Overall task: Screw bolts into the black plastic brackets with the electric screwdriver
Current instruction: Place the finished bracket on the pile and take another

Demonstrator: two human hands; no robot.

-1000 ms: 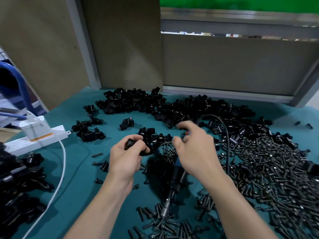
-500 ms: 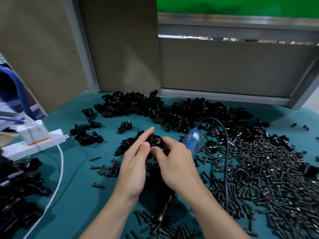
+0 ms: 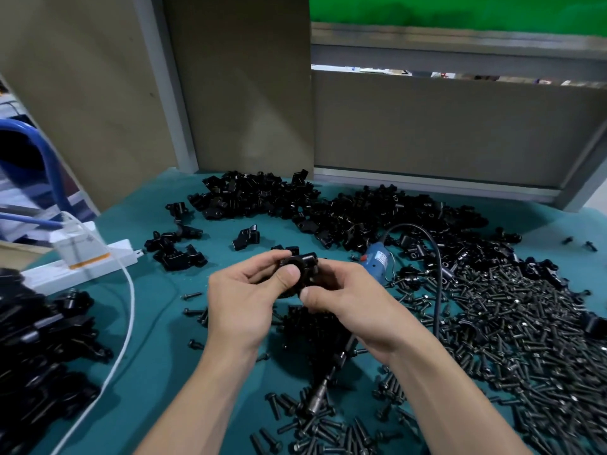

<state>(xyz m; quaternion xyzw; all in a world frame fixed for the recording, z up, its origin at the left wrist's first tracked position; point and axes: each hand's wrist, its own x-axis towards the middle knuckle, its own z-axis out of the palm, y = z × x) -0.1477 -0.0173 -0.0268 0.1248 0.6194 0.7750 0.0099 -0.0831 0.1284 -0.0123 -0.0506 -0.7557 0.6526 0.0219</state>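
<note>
Now your left hand (image 3: 243, 298) and right hand (image 3: 353, 303) both pinch black plastic bracket (image 3: 303, 269), fingers (image 3: 289, 274) curled round it; blue electric screwdriver (image 3: 377, 262) lies on teal counter (image 3: 157, 323).

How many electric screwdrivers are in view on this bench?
1. The electric screwdriver lies on the teal mat under the right hand, which holds a bracket; blue body away, bit nearer. Piles might hide another.

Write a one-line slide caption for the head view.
Left hand and right hand grip one black bracket above the screwdriver, bolts heaped to the right.
</note>
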